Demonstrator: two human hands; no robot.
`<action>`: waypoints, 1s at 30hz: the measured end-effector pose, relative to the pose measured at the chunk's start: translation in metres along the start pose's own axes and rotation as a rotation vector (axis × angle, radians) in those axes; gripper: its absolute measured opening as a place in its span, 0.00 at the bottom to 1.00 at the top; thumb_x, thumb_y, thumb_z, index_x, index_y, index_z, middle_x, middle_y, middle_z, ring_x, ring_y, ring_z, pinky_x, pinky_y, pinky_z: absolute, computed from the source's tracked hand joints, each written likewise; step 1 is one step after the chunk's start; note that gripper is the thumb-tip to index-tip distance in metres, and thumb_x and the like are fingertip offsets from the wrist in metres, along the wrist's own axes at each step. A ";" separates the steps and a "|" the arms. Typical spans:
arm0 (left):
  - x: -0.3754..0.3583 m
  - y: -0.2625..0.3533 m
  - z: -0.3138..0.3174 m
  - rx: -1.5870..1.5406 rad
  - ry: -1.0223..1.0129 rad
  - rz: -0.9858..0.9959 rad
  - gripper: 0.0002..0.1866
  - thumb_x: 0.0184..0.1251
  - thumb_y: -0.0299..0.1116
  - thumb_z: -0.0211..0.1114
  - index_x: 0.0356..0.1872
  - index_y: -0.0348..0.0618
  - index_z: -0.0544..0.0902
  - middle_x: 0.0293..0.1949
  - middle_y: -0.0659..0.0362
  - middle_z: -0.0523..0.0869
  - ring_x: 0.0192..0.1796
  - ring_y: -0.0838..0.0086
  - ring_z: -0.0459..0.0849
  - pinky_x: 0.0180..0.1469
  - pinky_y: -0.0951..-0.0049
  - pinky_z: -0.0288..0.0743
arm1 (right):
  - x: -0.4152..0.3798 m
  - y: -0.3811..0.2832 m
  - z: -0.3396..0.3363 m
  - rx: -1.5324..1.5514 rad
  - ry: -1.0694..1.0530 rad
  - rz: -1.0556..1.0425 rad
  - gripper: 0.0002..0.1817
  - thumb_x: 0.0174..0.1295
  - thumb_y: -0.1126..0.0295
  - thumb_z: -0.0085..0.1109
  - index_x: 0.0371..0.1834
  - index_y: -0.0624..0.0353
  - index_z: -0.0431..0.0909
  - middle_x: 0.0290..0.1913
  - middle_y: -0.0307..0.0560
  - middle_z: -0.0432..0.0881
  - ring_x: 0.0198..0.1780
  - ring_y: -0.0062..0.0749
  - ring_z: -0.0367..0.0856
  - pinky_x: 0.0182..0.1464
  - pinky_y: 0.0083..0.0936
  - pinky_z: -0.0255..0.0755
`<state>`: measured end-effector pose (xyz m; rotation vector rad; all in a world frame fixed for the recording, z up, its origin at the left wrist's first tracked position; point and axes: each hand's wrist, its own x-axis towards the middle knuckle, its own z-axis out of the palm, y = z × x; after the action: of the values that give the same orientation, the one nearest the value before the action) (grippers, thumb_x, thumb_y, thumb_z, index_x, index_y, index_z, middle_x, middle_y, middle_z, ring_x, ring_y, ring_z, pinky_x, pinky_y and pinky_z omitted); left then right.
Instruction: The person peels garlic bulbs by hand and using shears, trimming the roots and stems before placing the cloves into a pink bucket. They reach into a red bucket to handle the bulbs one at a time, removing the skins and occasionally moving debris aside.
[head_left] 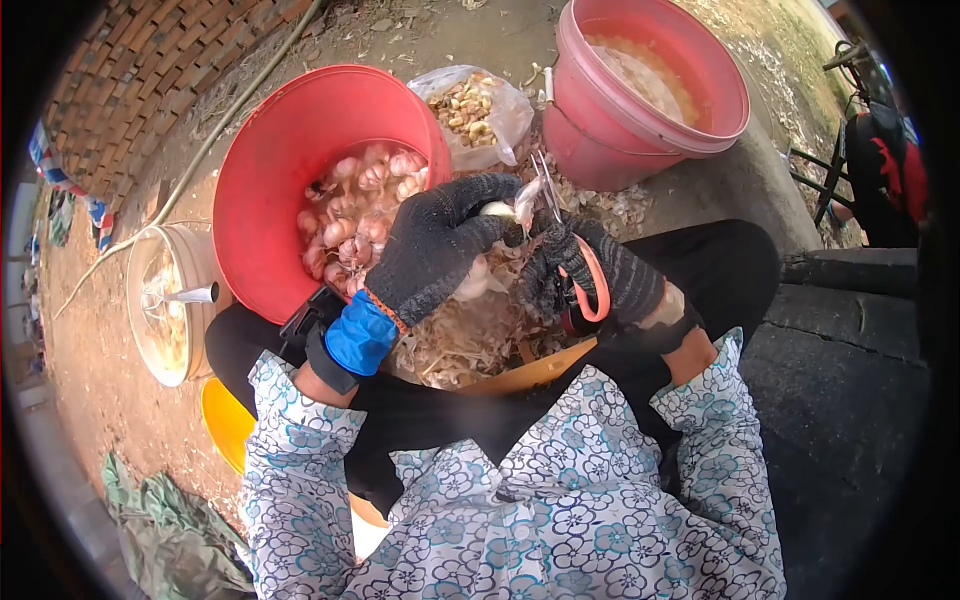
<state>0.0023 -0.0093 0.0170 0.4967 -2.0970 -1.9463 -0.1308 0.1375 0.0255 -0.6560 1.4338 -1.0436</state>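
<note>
My left hand (430, 240), in a dark knit glove, pinches a whitish piece of garlic (497, 210) between thumb and fingers. Loose skin hangs from the garlic toward the scissors. In my right hand (605, 270), also gloved, is a pair of scissors (592, 283) with orange handles; the blades point up and stand slightly apart beside the garlic. Below both hands, papery garlic skins (455, 335) fill a container with a yellow rim (540, 371) between my legs. Close to my left hand, a red bucket (262, 200) holds many whole garlic bulbs (357, 250).
A clear plastic bag (512, 115) of small cloves lies beyond my hands. Right of it stands a pink bucket (600, 140) with cloudy liquid. A whitish bucket (143, 330) with a metal-looking tube sits at left, near green cloth (170, 530). A brick stack (140, 90) rises behind.
</note>
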 end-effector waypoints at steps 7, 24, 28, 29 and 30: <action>-0.004 0.011 0.012 0.064 0.070 -0.142 0.22 0.56 0.18 0.54 0.54 0.36 0.72 0.44 0.56 0.80 0.43 0.77 0.78 0.45 0.78 0.72 | 0.021 0.040 -0.003 -0.247 0.240 -0.475 0.18 0.53 0.68 0.58 0.46 0.63 0.70 0.32 0.54 0.78 0.32 0.44 0.77 0.33 0.33 0.70; -0.011 0.031 0.019 0.218 0.013 -0.212 0.08 0.60 0.25 0.53 0.37 0.36 0.78 0.36 0.60 0.81 0.37 0.77 0.79 0.41 0.79 0.70 | 0.009 0.029 0.010 -0.970 0.506 -0.679 0.12 0.52 0.66 0.53 0.38 0.57 0.69 0.17 0.50 0.71 0.18 0.43 0.74 0.20 0.38 0.65; -0.014 0.036 0.019 0.115 0.032 -0.158 0.08 0.60 0.27 0.54 0.36 0.37 0.79 0.35 0.63 0.80 0.35 0.81 0.78 0.35 0.82 0.70 | 0.007 0.024 0.007 -0.935 0.443 -0.635 0.11 0.52 0.66 0.53 0.37 0.57 0.69 0.17 0.51 0.72 0.20 0.45 0.74 0.20 0.38 0.65; -0.013 0.035 0.018 0.043 0.040 -0.229 0.08 0.60 0.28 0.55 0.37 0.37 0.78 0.33 0.64 0.80 0.31 0.82 0.76 0.31 0.82 0.69 | 0.006 0.022 0.007 -0.912 0.462 -0.649 0.11 0.52 0.67 0.53 0.37 0.58 0.69 0.18 0.51 0.72 0.20 0.45 0.74 0.21 0.38 0.65; -0.011 0.037 0.017 -0.029 0.047 -0.298 0.07 0.60 0.28 0.55 0.37 0.37 0.78 0.30 0.65 0.79 0.27 0.84 0.75 0.27 0.82 0.68 | 0.005 0.020 0.006 -0.889 0.482 -0.663 0.11 0.52 0.67 0.53 0.37 0.58 0.69 0.18 0.52 0.72 0.20 0.46 0.74 0.21 0.38 0.65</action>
<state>0.0025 0.0133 0.0529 0.8844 -2.0600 -2.0918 -0.1223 0.1413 0.0059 -1.6887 2.2000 -1.0656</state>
